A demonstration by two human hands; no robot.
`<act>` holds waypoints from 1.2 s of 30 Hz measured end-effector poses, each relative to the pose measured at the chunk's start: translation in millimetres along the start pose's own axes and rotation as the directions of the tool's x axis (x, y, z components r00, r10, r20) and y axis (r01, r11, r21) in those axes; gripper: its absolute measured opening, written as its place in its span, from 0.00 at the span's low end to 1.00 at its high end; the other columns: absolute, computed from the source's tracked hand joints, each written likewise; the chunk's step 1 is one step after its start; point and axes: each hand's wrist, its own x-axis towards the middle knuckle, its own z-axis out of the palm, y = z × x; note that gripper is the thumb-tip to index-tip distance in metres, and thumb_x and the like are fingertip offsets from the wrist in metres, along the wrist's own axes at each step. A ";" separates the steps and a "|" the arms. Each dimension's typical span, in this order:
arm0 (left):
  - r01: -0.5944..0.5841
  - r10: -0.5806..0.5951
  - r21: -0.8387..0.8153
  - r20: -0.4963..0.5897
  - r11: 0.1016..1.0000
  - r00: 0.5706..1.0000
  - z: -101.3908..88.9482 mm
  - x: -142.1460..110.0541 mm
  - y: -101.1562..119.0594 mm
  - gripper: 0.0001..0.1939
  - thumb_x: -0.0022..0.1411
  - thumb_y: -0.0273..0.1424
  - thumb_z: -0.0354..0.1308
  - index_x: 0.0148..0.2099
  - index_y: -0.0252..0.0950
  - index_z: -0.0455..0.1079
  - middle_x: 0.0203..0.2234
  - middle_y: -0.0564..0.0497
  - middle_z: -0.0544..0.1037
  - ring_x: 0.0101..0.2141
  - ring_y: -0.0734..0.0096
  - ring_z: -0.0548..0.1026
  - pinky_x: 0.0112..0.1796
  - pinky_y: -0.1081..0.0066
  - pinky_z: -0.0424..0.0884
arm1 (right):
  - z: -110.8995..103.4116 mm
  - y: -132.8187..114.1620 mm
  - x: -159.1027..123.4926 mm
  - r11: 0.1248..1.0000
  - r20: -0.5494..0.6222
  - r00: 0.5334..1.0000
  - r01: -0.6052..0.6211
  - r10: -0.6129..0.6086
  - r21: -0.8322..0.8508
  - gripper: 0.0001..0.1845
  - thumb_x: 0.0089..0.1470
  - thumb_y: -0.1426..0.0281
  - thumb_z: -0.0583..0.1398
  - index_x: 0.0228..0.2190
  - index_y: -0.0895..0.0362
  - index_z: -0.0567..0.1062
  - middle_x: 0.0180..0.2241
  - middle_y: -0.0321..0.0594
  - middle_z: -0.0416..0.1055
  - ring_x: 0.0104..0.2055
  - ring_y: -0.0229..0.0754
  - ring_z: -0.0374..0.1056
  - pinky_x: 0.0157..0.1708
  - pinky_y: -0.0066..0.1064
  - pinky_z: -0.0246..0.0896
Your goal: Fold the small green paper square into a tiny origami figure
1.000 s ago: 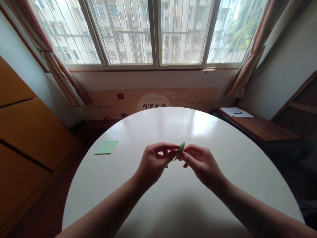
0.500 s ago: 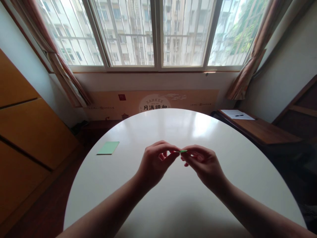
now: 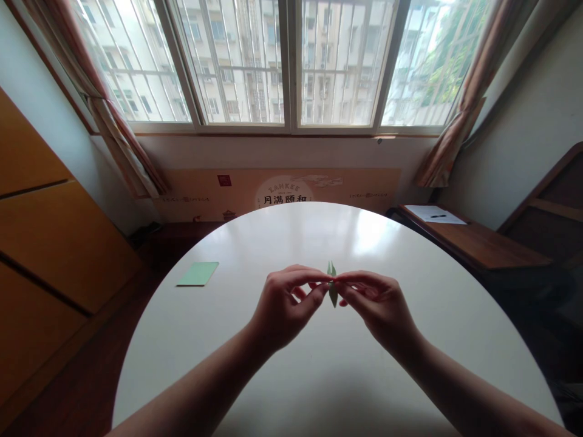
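Note:
A small folded piece of green paper (image 3: 332, 283) is held upright above the round white table (image 3: 319, 376), pinched from both sides. My left hand (image 3: 285, 303) grips it with thumb and forefinger on its left edge. My right hand (image 3: 376, 303) pinches its right edge the same way. The fingertips of both hands meet at the paper, a little above the tabletop.
A flat stack of green paper (image 3: 198, 274) lies on the table at the left. A dark wooden side table (image 3: 478, 240) at the right carries a white sheet and a pen (image 3: 435, 215). A printed board (image 3: 282, 188) leans under the window; wooden cabinets (image 3: 45, 243) stand at left.
The folded green paper has turned between my fingers: tilted a second ago, then edge-on and flat, now standing upright. Both hands stay in about the same place.

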 end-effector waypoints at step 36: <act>0.184 -0.183 -0.055 0.027 0.981 0.983 1.9 2.6 -1.4 0.09 0.58 0.34 0.66 0.38 0.34 0.80 0.27 0.47 0.79 0.25 0.72 0.72 0.21 0.76 0.68 | 2.9 1.9 2.1 0.974 0.118 0.978 -0.186 0.171 0.126 0.12 0.54 0.60 0.68 0.33 0.56 0.81 0.31 0.42 0.78 0.34 0.43 0.73 0.29 0.30 0.68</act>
